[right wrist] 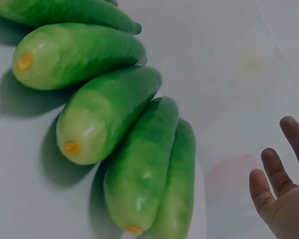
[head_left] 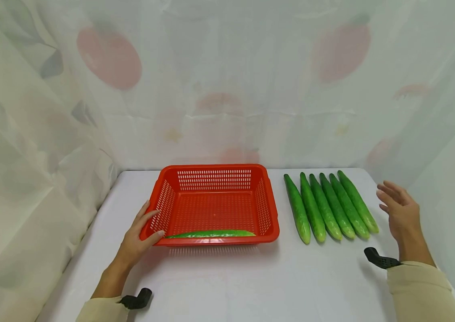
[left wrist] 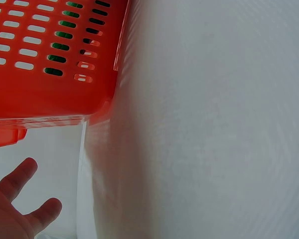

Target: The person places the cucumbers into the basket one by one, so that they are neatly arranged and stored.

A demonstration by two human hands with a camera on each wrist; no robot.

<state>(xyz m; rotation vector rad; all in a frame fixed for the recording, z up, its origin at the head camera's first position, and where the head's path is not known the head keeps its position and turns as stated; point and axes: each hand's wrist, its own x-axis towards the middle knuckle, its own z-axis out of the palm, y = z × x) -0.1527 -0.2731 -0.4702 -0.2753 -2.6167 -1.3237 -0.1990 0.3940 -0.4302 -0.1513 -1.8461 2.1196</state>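
My left hand (head_left: pixel 132 243) is at the left end of a red plastic basket (head_left: pixel 211 240), its thumb and forefinger reaching over the rim by the front corner. In the left wrist view two of its fingers (left wrist: pixel 21 177) are straight and spread apart outside the basket wall. One green cucumber (head_left: pixel 215 233) lies in the basket along the front side, partly hidden by the rim. Several more cucumbers (head_left: pixel 324 210) lie side by side right of the basket. My right hand (head_left: pixel 402 212) is raised to the right of that row, fingers loosely bent, holding nothing.
A white-covered table (head_left: pixel 227 286) bears everything. Behind it hangs a pale curtain (head_left: pixel 227 89) with a faded fruit print, and another curtain (head_left: pixel 22 179) runs along the left side. Black wrist devices (head_left: pixel 378 258) are worn at both sleeves.
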